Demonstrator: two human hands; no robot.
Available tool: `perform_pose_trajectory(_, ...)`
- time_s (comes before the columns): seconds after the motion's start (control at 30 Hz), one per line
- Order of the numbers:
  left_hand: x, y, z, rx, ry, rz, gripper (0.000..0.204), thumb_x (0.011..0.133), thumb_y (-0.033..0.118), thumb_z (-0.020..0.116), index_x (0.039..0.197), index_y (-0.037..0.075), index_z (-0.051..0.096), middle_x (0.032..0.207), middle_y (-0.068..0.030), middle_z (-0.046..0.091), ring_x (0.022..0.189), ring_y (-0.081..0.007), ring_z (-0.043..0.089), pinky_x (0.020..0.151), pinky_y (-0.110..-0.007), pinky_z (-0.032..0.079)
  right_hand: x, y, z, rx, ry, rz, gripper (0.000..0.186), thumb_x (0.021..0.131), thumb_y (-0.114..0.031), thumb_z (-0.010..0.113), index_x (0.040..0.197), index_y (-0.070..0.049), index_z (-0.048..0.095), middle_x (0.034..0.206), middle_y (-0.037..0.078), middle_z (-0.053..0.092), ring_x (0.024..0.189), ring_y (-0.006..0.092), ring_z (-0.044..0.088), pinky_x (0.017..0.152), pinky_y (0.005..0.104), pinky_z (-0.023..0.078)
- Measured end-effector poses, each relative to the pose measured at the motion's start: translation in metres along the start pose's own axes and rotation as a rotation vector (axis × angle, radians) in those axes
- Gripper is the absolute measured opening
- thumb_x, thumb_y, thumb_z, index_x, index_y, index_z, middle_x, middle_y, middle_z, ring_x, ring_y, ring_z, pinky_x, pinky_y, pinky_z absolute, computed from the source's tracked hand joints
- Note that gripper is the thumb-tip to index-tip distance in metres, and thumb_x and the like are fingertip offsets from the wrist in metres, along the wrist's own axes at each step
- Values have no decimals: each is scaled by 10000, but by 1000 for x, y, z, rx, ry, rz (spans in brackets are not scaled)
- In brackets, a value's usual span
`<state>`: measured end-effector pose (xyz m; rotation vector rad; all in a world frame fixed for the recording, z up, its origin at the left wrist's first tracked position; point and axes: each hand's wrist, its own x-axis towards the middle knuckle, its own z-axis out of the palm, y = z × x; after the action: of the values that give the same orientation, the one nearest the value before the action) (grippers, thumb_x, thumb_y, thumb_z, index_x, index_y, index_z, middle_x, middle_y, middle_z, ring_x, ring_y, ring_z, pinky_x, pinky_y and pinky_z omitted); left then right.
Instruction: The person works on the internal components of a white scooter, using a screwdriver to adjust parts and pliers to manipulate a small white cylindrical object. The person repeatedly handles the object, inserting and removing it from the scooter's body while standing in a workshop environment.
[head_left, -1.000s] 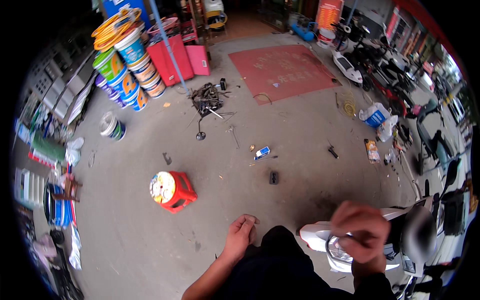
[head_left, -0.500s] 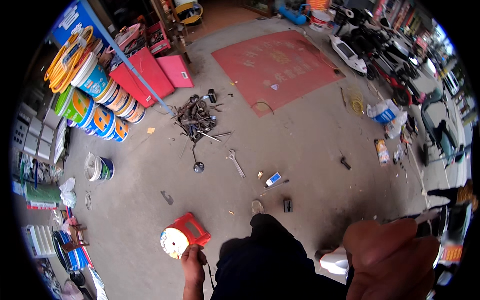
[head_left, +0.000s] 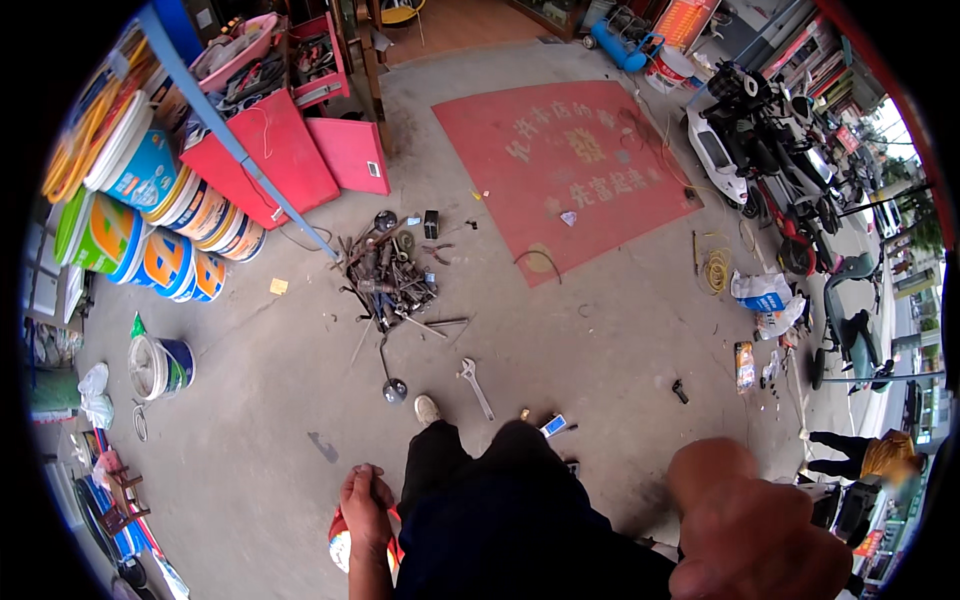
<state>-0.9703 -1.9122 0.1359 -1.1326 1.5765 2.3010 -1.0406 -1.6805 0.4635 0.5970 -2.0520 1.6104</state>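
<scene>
My left hand (head_left: 367,505) hangs low in front of a red stool (head_left: 337,522) with a pale round top, which it partly hides. Its fingers are curled in, and the palm is hidden. Large and blurred at the lower right, my right hand (head_left: 745,525) is raised close to the camera with its fingers folded; anything inside it is hidden. Ahead of my dark-clad legs, one light shoe (head_left: 427,409) is on the concrete. Near it lies an adjustable wrench (head_left: 477,388). Past the wrench is a heap of greasy tools (head_left: 390,275).
Stacked paint buckets (head_left: 128,235) and a red tool cabinet (head_left: 262,165) stand at the left, by a slanting blue pole (head_left: 230,125). A red mat (head_left: 560,170) covers the floor ahead. Parked scooters (head_left: 765,140) line the right, where another person (head_left: 885,455) stands.
The red stool has slid lower in view, mostly behind my left hand. The tool heap and wrench sit nearer my legs, and a shoe now shows farther left.
</scene>
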Motion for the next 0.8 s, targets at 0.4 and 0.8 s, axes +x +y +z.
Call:
perform_pose_trajectory(0.4, 148, 117, 89, 274, 263, -406, 113, 910, 143, 531, 893, 44, 584, 602, 4, 469, 491, -99, 410, 451, -256, 343, -11, 662, 0, -641, -93, 871, 141, 854, -171, 599, 928, -51, 608, 836, 132, 647, 728, 263, 635, 666, 385, 498)
perform_pose_trajectory(0.8, 250, 20, 178, 667, 667, -793, 235, 949, 190, 500, 909, -11, 615, 565, -12, 493, 483, -77, 430, 446, -246, 358, -138, 1159, 286, -1013, -959, 595, 226, 898, -240, 517, 1019, -79, 618, 948, 108, 646, 955, 283, 634, 709, 426, 549)
